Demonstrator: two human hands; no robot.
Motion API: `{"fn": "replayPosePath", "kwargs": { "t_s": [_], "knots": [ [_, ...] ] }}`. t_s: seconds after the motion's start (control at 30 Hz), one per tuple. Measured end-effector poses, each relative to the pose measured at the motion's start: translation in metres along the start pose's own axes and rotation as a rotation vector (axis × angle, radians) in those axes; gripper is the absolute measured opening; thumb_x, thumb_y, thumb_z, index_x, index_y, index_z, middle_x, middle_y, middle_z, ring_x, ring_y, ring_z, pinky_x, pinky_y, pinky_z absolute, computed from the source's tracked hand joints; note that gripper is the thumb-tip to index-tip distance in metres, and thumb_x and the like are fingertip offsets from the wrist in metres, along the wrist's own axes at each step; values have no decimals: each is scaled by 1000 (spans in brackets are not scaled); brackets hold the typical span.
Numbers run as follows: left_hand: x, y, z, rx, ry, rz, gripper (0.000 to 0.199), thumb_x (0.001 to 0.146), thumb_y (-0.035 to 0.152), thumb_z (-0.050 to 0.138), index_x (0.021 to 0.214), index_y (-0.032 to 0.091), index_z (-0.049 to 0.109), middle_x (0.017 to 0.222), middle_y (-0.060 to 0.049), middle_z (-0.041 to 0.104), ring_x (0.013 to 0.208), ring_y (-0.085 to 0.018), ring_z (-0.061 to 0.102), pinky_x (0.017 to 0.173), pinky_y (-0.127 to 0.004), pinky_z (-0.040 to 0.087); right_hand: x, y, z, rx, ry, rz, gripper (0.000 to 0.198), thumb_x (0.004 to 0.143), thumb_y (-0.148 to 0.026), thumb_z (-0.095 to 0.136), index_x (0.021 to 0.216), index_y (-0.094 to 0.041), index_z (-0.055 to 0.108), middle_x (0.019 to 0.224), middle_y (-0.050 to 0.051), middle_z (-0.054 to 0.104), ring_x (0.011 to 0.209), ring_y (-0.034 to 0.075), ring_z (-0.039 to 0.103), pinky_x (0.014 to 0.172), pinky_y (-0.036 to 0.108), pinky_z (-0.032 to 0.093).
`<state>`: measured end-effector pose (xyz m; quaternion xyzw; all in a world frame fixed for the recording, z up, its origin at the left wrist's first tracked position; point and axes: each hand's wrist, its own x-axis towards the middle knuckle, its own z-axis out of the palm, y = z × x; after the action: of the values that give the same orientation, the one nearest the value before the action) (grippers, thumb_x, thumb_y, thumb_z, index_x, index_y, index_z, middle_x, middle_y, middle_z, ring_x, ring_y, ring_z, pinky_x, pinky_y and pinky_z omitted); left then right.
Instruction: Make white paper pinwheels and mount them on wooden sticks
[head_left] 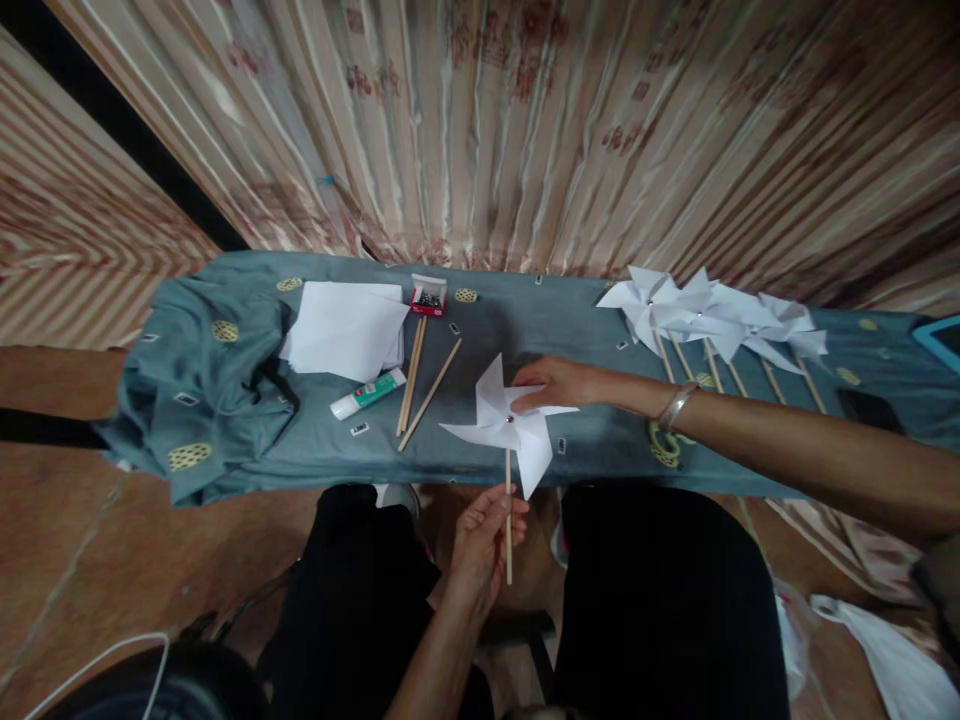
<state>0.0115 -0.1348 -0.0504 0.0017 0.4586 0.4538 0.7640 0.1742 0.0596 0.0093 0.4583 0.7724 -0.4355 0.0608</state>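
Note:
A white paper pinwheel [517, 432] with a metal pin at its centre is upright on a thin wooden stick [509, 540]. My left hand [484, 540] is closed around the stick below the blades, just off the table's front edge. Against the upper right blades rests my right hand [559, 384], its thumb and fingers apart with white paper showing between them. A silver bracelet [677, 405] circles the right wrist. Left of the pinwheel lie a few loose wooden sticks [430, 394] and a green and white glue stick [367, 394].
A stack of white paper [345, 328] lies beside an open red box of pins [428, 295]. Several finished pinwheels [712, 312] lie at right. Yellow-green scissors [664, 446] are partly under my right forearm. A dark phone [870, 410] lies on the grey-green tablecloth [540, 310].

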Motion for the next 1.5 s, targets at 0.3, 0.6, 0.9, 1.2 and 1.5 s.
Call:
{"fn": "replayPosePath", "kwargs": {
  "t_s": [0.3, 0.6, 0.9, 1.2, 1.5],
  "knots": [
    [-6, 6, 17, 31, -11, 25, 50, 42, 36, 97, 77, 10, 73, 66, -3, 72, 51, -6, 60, 51, -15, 49, -55, 15, 20, 226, 793, -21, 39, 82, -47, 66, 110, -19, 70, 118, 10, 72, 105, 26, 65, 90, 37, 48],
    [-7, 35, 56, 155, -50, 199, 46, 40, 35, 98, 72, 12, 76, 69, -4, 74, 57, -8, 62, 60, -19, 50, -81, 30, 31, 578, 1187, -40, 37, 83, -49, 64, 104, -19, 70, 106, 10, 75, 96, 25, 68, 92, 40, 52],
    [35, 68, 98, 342, -73, 385, 43, 36, 38, 96, 68, 16, 77, 69, -2, 73, 61, -8, 56, 61, -20, 43, -83, 57, 38, 477, 1333, -48, 34, 84, -45, 63, 103, -19, 71, 101, 11, 76, 88, 25, 71, 86, 44, 56],
    [63, 55, 103, 430, -106, 377, 36, 40, 32, 94, 69, 16, 79, 63, -2, 71, 58, -9, 54, 62, -23, 42, -93, 64, 27, 273, 1413, 54, 37, 88, -39, 56, 117, -18, 67, 112, 13, 73, 97, 26, 70, 88, 44, 55],
    [73, 72, 107, 307, -156, 407, 38, 39, 31, 95, 70, 16, 78, 64, -1, 70, 56, -7, 54, 59, -22, 42, -61, 35, 63, 645, 479, -154, 28, 79, -43, 68, 91, -18, 74, 88, 6, 76, 79, 20, 69, 70, 29, 51]
  ]
}}
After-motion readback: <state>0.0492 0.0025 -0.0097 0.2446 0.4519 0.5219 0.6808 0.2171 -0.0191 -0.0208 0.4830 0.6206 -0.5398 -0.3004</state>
